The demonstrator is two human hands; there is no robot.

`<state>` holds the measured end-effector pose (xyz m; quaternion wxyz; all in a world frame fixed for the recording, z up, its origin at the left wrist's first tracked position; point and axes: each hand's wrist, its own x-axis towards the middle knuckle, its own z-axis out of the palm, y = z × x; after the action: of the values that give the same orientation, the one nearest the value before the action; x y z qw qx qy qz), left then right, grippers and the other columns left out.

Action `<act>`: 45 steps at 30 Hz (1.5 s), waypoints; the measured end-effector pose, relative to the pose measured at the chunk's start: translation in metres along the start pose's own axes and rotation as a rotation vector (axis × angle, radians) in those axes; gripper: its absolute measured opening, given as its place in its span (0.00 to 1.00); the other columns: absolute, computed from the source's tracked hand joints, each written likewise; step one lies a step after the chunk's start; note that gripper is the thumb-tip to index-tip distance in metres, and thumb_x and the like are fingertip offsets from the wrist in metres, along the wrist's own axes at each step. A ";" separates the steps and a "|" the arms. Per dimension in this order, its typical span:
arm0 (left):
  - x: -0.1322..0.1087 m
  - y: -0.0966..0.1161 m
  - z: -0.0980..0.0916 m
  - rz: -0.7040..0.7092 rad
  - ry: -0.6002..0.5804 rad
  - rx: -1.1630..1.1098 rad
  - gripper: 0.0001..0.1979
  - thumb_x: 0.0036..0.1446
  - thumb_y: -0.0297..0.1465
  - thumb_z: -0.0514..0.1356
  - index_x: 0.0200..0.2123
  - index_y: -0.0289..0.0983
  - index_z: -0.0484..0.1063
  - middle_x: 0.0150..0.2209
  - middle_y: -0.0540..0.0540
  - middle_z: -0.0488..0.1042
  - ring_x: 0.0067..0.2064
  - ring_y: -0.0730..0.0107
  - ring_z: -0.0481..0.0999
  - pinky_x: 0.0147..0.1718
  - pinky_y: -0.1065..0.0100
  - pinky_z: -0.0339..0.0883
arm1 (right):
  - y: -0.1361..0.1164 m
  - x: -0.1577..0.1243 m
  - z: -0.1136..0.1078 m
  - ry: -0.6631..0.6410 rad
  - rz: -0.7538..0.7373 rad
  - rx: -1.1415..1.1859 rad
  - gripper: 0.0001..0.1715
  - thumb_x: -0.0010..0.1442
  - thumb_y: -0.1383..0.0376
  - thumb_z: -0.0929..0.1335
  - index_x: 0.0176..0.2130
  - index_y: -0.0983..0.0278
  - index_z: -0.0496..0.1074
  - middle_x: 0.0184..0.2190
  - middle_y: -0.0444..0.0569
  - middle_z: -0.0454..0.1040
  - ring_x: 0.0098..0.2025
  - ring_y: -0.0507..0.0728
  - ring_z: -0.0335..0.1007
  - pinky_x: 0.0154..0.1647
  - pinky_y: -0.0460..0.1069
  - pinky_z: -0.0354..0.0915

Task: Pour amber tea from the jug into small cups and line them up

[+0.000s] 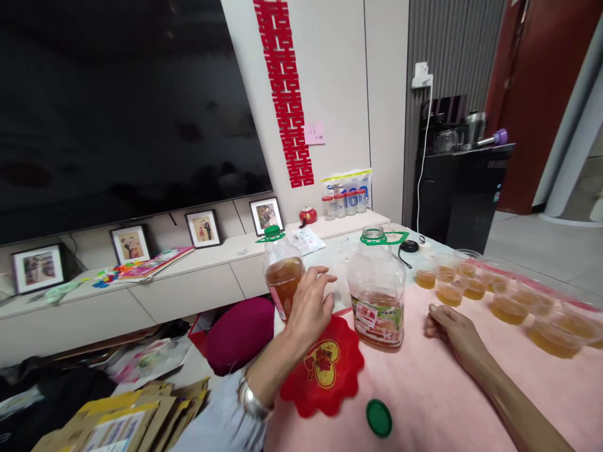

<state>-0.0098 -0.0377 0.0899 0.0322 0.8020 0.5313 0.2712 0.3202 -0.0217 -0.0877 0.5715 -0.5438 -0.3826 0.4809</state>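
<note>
My left hand (311,298), fingers spread and bent, is beside a large plastic jug of amber liquid (284,276) with a green cap on. I cannot tell whether the fingers touch that jug. An uncapped jug (377,295) stands to the right, with liquid low inside and a green handle ring at its neck. My right hand (450,329) rests over the pink cloth (433,389), fingers curled in and nothing visible in them. Below my left wrist is a red scalloped tray (348,383). A loose green cap (379,417) lies on the cloth near me.
Several clear plastic cups of amber liquid (450,292) stand on the right side. A black round object with a cord (409,246) lies behind them. Small red-lidded jars (339,206) and framed photos (202,228) line the cabinet. Cardboard packages (155,414) are at lower left.
</note>
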 end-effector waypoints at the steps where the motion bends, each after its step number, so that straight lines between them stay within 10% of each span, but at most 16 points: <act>1: 0.012 -0.005 -0.002 0.004 -0.022 0.046 0.20 0.59 0.20 0.56 0.53 0.35 0.75 0.64 0.38 0.68 0.68 0.56 0.68 0.69 0.48 0.65 | 0.000 0.000 0.000 -0.004 -0.002 -0.003 0.20 0.73 0.56 0.70 0.33 0.66 0.69 0.30 0.41 0.73 0.30 0.50 0.71 0.34 0.47 0.71; 6: 0.052 -0.007 0.004 0.096 -0.197 0.215 0.21 0.56 0.18 0.59 0.52 0.37 0.77 0.74 0.40 0.56 0.79 0.42 0.43 0.73 0.30 0.45 | 0.004 0.004 -0.002 -0.020 -0.007 -0.011 0.20 0.73 0.56 0.69 0.32 0.65 0.68 0.30 0.41 0.72 0.30 0.50 0.71 0.35 0.47 0.71; 15: 0.089 -0.002 0.035 0.173 -0.426 0.406 0.18 0.53 0.18 0.59 0.44 0.37 0.82 0.76 0.42 0.52 0.79 0.38 0.33 0.71 0.24 0.27 | 0.007 0.006 -0.006 -0.048 -0.028 -0.053 0.20 0.72 0.56 0.70 0.33 0.65 0.69 0.31 0.42 0.73 0.31 0.50 0.71 0.36 0.48 0.71; 45: 0.095 -0.010 0.020 0.096 -0.192 0.250 0.08 0.63 0.28 0.60 0.40 0.37 0.81 0.71 0.41 0.63 0.78 0.49 0.49 0.74 0.34 0.40 | 0.008 0.006 -0.007 -0.057 -0.026 -0.027 0.18 0.72 0.57 0.71 0.34 0.66 0.69 0.31 0.42 0.73 0.32 0.50 0.71 0.36 0.48 0.71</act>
<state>0.0183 0.0536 0.1074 -0.0304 0.8463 0.5166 0.1264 0.3269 -0.0179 -0.0970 0.5594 -0.5325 -0.4122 0.4833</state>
